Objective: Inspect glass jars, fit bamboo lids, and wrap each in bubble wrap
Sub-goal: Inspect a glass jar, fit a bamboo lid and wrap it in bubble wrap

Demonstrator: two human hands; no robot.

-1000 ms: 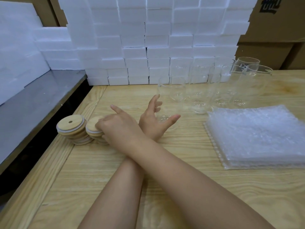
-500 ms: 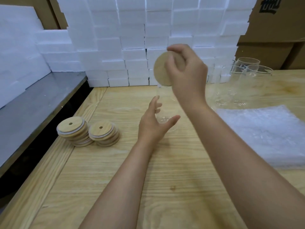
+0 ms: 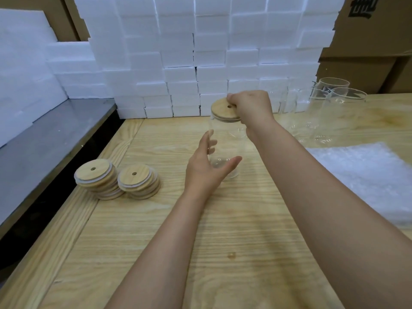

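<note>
The glass jar stands upright on the tabletop in front of you, and the bamboo lid that you held tilted in the air half a second ago now lies flat across its mouth. Your right hand has come down with it, its grip still pinching the lid's right edge, while your left hand stays cupped round the jar's base, thumb in front and fingers behind. The lid looks placed rather than pressed home, so a firm push probably comes before wrapping. Two stacks of spare lids sit to your left, the bubble wrap to your right, more empty jars beyond it. White foam blocks wall the back, with cardboard boxes behind them.
</note>
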